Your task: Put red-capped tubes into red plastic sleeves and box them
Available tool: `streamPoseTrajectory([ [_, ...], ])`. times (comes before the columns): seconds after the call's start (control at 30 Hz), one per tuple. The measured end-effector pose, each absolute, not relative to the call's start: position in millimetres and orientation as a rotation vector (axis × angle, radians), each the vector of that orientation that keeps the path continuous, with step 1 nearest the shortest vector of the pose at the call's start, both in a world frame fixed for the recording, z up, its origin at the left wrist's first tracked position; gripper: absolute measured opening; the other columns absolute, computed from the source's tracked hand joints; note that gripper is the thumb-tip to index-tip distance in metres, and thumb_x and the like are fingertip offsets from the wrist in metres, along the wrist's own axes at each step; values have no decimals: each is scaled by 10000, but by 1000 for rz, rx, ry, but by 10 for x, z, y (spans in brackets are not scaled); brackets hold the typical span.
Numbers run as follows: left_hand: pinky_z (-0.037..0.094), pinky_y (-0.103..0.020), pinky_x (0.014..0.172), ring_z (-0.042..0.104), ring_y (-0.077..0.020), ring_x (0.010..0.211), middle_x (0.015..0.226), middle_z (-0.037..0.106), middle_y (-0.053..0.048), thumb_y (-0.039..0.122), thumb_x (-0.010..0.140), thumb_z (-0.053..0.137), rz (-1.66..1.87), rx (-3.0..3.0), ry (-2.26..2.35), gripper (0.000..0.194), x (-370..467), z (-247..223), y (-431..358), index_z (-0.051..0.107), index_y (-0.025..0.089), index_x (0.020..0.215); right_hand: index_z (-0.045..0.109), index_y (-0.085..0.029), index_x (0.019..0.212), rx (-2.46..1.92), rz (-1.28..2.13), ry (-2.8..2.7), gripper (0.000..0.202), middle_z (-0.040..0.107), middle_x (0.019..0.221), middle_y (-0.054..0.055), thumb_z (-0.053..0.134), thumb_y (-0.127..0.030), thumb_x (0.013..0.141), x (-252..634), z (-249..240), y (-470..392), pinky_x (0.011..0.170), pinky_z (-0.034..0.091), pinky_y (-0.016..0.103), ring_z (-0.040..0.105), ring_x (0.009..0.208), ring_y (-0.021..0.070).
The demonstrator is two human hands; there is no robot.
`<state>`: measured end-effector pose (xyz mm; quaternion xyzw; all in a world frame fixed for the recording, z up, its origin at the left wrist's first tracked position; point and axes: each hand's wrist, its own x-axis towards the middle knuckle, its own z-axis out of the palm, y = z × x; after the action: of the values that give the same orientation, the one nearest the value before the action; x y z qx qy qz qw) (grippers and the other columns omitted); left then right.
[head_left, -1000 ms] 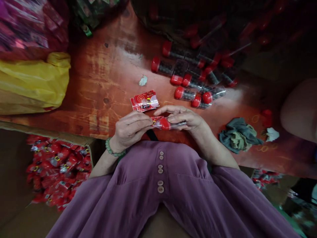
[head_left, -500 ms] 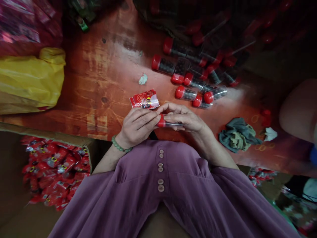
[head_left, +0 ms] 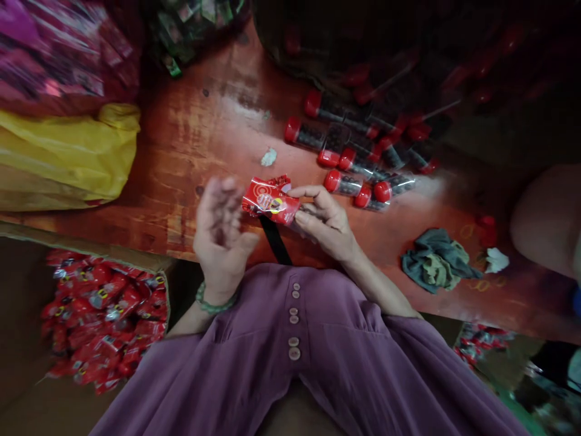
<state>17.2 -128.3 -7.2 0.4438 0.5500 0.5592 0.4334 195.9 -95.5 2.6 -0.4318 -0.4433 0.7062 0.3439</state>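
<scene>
My right hand (head_left: 324, 221) is closed round a small clear jar, largely hidden by the fingers. A shiny red printed wrapper (head_left: 272, 203) covers the jar's left end, so its cap does not show. Behind that wrapper, more red printed wrappers (head_left: 282, 181) lie on the table. To the left, my left hand (head_left: 220, 233) is raised off the wrapper, fingers apart and somewhat blurred, holding nothing. A green bead bracelet (head_left: 215, 303) circles the left wrist.
Several red-capped jars (head_left: 345, 181) with dark contents lie at the back right. A crumpled grey-green cloth (head_left: 436, 260) is at right. Yellow bag (head_left: 68, 157) and pink bag (head_left: 68, 54) stand at left. Below them, a carton (head_left: 166, 297) holds red packets (head_left: 109, 315).
My left hand has let go of the jar and moved left, opening. The jar's red cap, visible before, is now covered by a red wrapper. The view has shifted slightly.
</scene>
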Motion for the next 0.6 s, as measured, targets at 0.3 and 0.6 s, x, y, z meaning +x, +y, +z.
streamPoseTrajectory([
  [0.3, 573, -294, 908, 726, -149, 885, 908, 774, -14, 447, 754, 832, 1205, 220, 1061, 296, 410, -15, -1171, 743, 204, 899, 485, -247, 1324, -1123, 1529, -1642, 446, 644, 1176, 59, 639, -389, 930, 1803, -81, -991, 863, 542, 332, 636, 935, 164],
  [0.6, 601, -355, 882, 741, -198, 873, 864, 788, -41, 454, 722, 841, 1236, 304, 1083, 300, 414, -72, -1103, 774, 192, 852, 635, -249, 1171, -1201, 1559, -1392, 273, 705, 1053, 45, 633, -383, 933, 1938, -184, -1096, 813, 581, 338, 666, 864, 156],
])
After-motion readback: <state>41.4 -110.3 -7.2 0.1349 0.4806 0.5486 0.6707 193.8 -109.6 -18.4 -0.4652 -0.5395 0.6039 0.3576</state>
